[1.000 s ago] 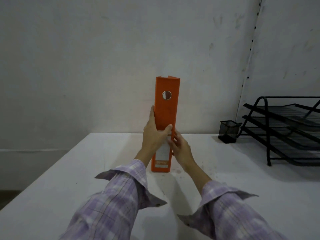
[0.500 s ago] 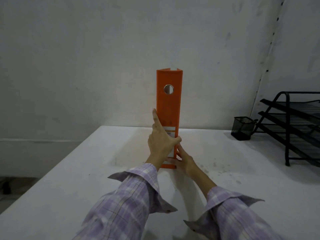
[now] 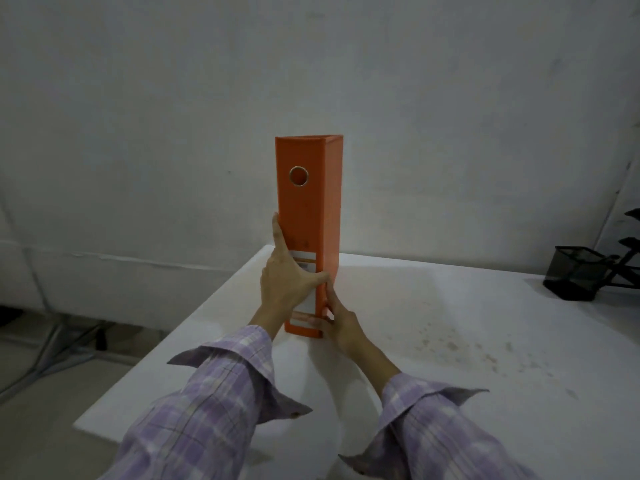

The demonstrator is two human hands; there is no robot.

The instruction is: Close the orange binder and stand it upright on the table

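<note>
The orange binder [image 3: 306, 216] is closed and stands upright on the white table [image 3: 450, 341], its spine with the round finger hole and a white label facing me. My left hand [image 3: 285, 280] grips its lower spine, fingers along the left edge and thumb across the label. My right hand [image 3: 341, 323] holds the bottom right corner of the binder near the table surface. Both arms wear purple plaid sleeves.
A black mesh pen cup [image 3: 576, 277] stands at the far right with part of a black wire tray rack [image 3: 628, 251] beside it. The table's left edge [image 3: 166, 344] runs diagonally close to the binder. Brown stains speckle the table right of my hands.
The binder has come down onto the table and turned slightly, showing its right cover. My right hand slid down to the bottom corner. The view shifted left, so the rack is mostly out of frame.
</note>
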